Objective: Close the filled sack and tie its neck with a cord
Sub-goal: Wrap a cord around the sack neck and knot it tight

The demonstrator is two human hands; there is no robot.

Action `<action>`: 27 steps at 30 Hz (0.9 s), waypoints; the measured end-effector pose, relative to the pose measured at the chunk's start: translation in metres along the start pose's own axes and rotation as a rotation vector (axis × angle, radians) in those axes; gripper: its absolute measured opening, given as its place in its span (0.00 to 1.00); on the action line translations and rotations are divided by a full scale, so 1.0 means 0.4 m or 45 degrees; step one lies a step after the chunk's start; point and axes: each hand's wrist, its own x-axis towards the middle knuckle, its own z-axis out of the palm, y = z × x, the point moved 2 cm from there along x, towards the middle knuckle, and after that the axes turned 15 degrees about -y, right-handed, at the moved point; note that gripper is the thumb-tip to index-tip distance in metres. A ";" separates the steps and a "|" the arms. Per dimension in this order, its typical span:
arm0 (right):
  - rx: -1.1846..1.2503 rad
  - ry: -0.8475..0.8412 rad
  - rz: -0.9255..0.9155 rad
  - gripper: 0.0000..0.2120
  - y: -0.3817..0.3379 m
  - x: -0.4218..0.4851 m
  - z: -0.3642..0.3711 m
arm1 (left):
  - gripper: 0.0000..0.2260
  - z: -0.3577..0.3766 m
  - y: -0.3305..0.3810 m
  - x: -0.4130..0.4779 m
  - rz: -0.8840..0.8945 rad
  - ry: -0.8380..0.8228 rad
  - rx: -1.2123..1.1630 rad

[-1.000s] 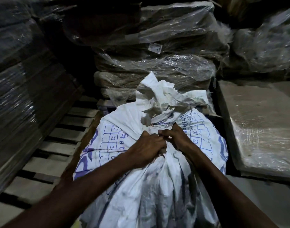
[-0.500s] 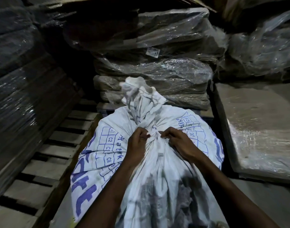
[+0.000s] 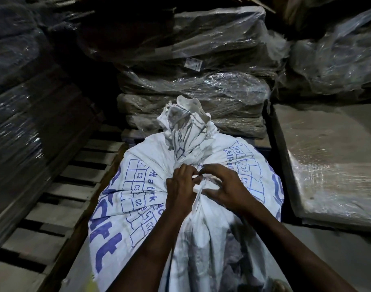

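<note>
a filled white woven sack [image 3: 138, 207] with blue printed grid and lettering sits in the middle of the view, wedged between a wooden pallet [image 3: 60, 199] on the left and a flat plastic-wrapped slab [image 3: 332, 165] on the right. its mouth is gathered into a twisted neck [image 3: 185, 131] that stands up from the far end of the bulging body, the crumpled top edge flaring above the pinch.

both hands meet at the base of that neck. the left hand [image 3: 180, 188] lies on the sack just left of the gather, its fingers curled closed around a white cord [image 3: 198, 187] at the knotting point. the right hand [image 3: 226, 186] arches over from the other side, thumb and fingers pinched onto the same cord where it crosses the gather. a strand of the cord runs down from between the hands along the sack toward the camera. whether a knot is formed is too small to tell.

behind the sack, plastic-wrapped bundles [image 3: 193, 91] are stacked in layers, with a small white label [image 3: 193, 64] on one. more wrapped stacks [image 3: 22, 114] rise along the left.
</note>
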 end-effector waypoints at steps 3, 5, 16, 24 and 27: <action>-0.189 0.062 -0.083 0.15 -0.010 -0.004 0.014 | 0.08 -0.008 -0.002 0.000 0.026 0.032 -0.124; -0.314 0.126 -0.127 0.12 -0.019 -0.008 0.020 | 0.10 -0.009 -0.005 0.006 -0.007 0.064 -0.187; -0.002 0.451 0.185 0.13 0.059 -0.016 -0.029 | 0.05 -0.013 -0.021 0.034 -0.033 0.135 -0.577; -0.082 0.432 0.110 0.14 0.045 -0.004 -0.028 | 0.07 -0.003 -0.026 0.033 -0.033 0.142 -0.521; -0.084 0.417 0.080 0.14 0.041 -0.001 -0.024 | 0.04 0.000 -0.023 0.035 -0.021 0.145 -0.479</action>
